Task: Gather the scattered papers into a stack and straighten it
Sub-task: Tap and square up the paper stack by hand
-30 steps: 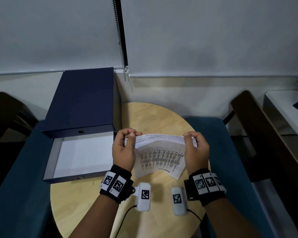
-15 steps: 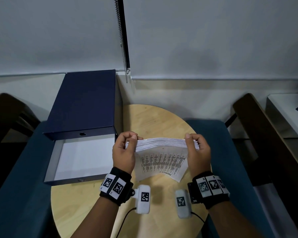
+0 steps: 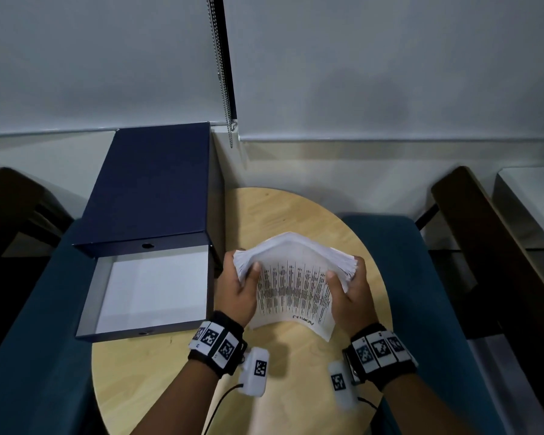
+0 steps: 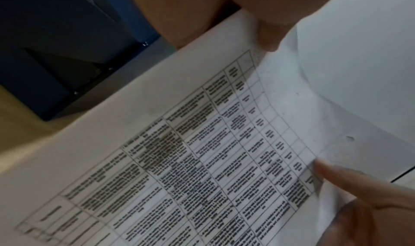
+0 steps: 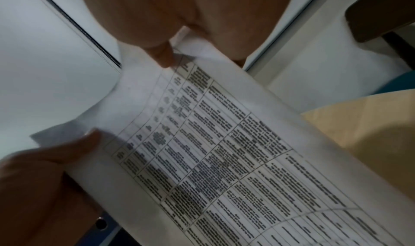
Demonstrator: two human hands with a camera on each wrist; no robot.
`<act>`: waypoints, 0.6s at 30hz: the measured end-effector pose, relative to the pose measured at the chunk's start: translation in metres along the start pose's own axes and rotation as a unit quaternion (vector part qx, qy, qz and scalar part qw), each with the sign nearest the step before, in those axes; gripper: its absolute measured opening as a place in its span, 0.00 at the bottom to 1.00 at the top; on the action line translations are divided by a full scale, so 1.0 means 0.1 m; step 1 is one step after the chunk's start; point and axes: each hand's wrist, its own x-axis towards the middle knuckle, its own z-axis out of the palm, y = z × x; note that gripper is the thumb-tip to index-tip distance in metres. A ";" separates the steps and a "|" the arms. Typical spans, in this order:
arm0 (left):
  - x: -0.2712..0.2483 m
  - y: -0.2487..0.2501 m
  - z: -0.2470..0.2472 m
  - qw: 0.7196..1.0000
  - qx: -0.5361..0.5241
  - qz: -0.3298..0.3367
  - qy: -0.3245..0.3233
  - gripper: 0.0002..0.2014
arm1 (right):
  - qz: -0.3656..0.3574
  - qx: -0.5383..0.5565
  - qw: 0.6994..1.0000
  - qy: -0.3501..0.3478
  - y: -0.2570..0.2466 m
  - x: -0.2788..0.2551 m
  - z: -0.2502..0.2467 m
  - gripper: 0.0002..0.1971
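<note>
While the stack of papers (image 3: 291, 277) arches up over the round bench (image 3: 283, 215), left hand (image 3: 237, 293) and right hand (image 3: 350, 296) each pinch a side edge; top edges fan unevenly, open box (image 3: 151, 290) sits just left.

Dim, bluish light throughout; both wrist views motion-blurred, head view bowed at edges.
</note>
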 end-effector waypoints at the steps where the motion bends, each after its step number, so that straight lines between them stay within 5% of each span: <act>1: 0.02 0.02 0.01 1.000 0.008 0.012 0.013 0.31 | -0.009 0.005 1.000 0.009 -0.04 0.02 0.01 0.11; 6: -0.07 -0.03 -0.03 1.000 0.000 -0.004 0.029 0.20 | -0.029 0.008 1.000 0.009 -0.03 0.00 0.00 0.16; 9: -0.17 -0.11 -0.06 0.999 -0.017 -0.028 0.010 0.26 | 0.007 0.010 1.000 -0.009 0.05 -0.11 0.03 0.21; 18: -0.07 0.11 -0.10 0.996 -0.076 -0.009 0.037 0.34 | -0.045 0.077 0.995 0.037 -0.19 -0.02 0.05 0.27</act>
